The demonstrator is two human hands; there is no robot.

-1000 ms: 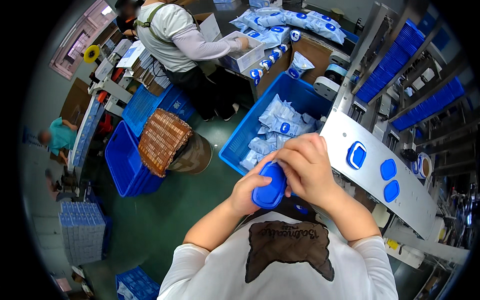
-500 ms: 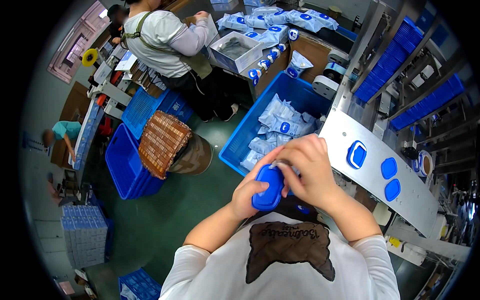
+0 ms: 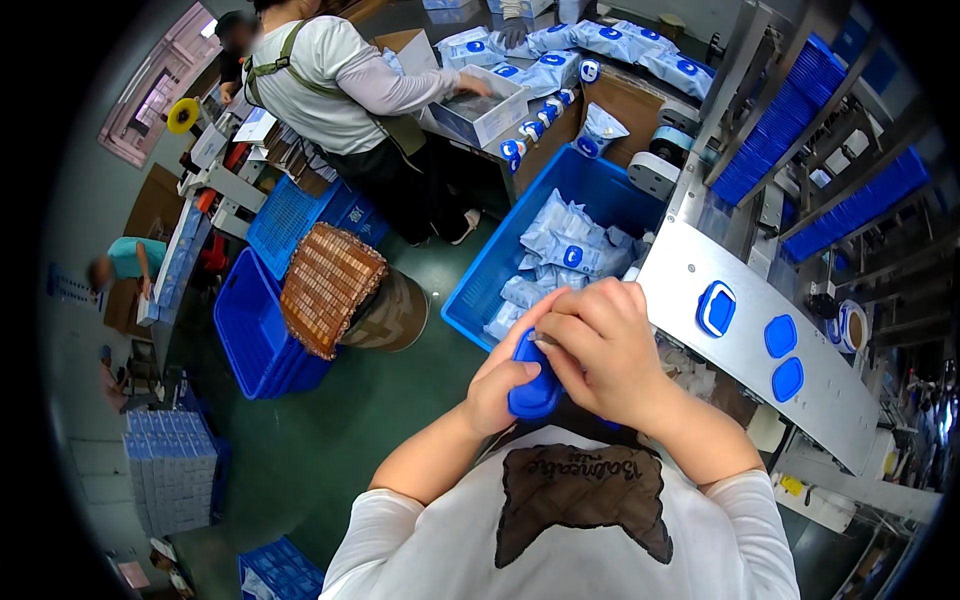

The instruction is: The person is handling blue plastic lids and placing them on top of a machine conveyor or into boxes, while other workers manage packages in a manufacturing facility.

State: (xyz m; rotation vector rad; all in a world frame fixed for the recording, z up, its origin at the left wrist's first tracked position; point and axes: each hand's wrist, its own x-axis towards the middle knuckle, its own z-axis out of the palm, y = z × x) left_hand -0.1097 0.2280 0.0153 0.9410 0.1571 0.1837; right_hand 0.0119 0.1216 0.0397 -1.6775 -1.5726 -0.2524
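Flanking the held lid (image 3: 534, 398) are green floor (image 3: 310, 440) and metal plate (image 3: 750, 311).

lid (image 3: 533, 399): plain blue, rounded oblong | held up before the wearer's chest, tilted, long side pointing away from it | gripped in the left hand (image 3: 493, 390), thumb across its face | far end partly hidden from me by the right hand's (image 3: 606, 345) bent fingers

Bright, even indoor light, and the deep blue plastic crate (image 3: 625, 190) shows crisp! Left of it, pale sheen on the glossy green floor (image 3: 400, 400); far upper left of it, a pink-framed window (image 3: 158, 88) glaring white. Below-left of it, stacked pale-blue cartons (image 3: 172, 465) bend toward the black rim.
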